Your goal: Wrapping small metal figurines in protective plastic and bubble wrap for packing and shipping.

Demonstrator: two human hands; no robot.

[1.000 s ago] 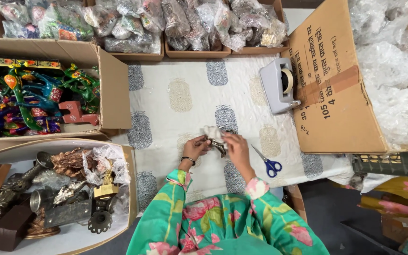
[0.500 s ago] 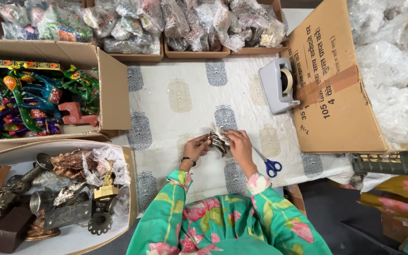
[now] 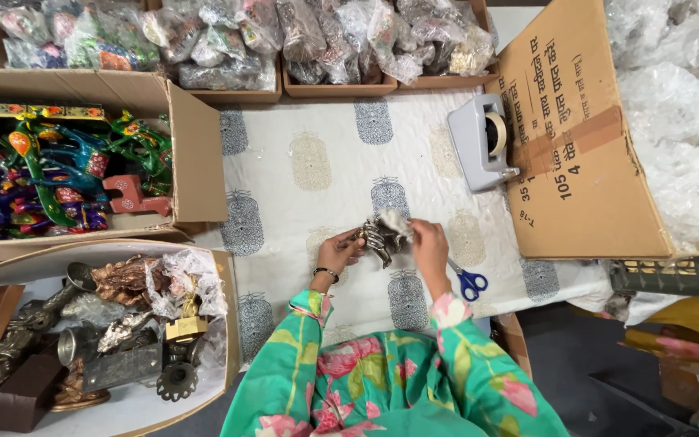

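Both hands have stayed at the centre of the frame since the earlier frames, and the small dark metal figurine [image 3: 378,235] between them has turned only slightly. Left hand [image 3: 340,251] has its grip closed on the figurine's left side; right hand [image 3: 429,243] pinches a scrap of pale wrapping [image 3: 396,220] against the figurine's upper right. The figurine is held just above the patterned cloth [image 3: 317,162] covering the tabletop; whether it touches the cloth cannot be told from this view. Blue-handled scissors [image 3: 469,283] lie on the cloth just right of the right hand. A grey tape dispenser [image 3: 483,142] stands in the upper right of the cloth, against a large cardboard box [image 3: 584,162]. At left of the frame, one open box holds brightly painted figures [image 3: 50,174]; below it, a tray [image 3: 224,324] holds metal pieces [image 3: 115,324].
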